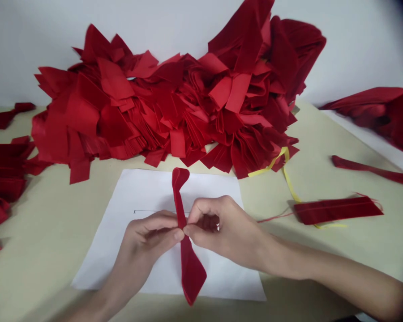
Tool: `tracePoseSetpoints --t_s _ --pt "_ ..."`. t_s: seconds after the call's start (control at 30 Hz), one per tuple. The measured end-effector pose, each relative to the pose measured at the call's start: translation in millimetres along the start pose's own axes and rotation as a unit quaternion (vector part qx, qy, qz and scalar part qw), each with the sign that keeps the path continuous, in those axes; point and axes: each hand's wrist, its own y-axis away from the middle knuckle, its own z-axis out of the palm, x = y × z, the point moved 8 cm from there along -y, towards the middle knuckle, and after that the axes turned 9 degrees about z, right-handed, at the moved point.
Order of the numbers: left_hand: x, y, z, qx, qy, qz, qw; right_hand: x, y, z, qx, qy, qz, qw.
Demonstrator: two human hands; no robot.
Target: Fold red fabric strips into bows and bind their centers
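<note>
A red velvet fabric strip point(192, 273) stands lengthwise in front of me, narrowed at its middle, with a folded loop at the top and a wider, pointed tail below. My left hand point(147, 239) pinches it at the narrow part between thumb and fingers. From the other side, my right hand point(218, 228) pinches the same spot, its fingertips almost meeting the left thumb. Both hands are over a white paper sheet point(110, 250) marked with a thin black line point(154, 210), which the hands partly cover.
A large heap of red fabric pieces point(174, 107) lies along the wall. More red pieces point(6, 174) are at the left. On the right are a red strip wound with thread point(339, 211), a yellow ribbon point(290, 181), a narrow red strip point(372, 170) and another red pile point(389, 114).
</note>
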Motion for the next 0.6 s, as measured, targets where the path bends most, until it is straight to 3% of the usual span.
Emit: tracePoseSetpoints --t_s 0.13,0.27,0.6 --pt "-6.1 -1.1 2.3 -0.025 0.065 -0.055 0.996 -5.5 -3.2 -3.8 -0.085 -0.043 0.002 0.995" --pt "-16.2 0.8 8.0 -0.048 0.146 -0.116 0.981 -15.4 -3.4 -11.5 -0.12 -0.08 -0.009 0.99" --pt "-7.4 7.8 30.3 -0.142 0.268 -0.127 0.944 -10.2 -2.7 -5.2 -0.202 -0.089 0.017 0.975"
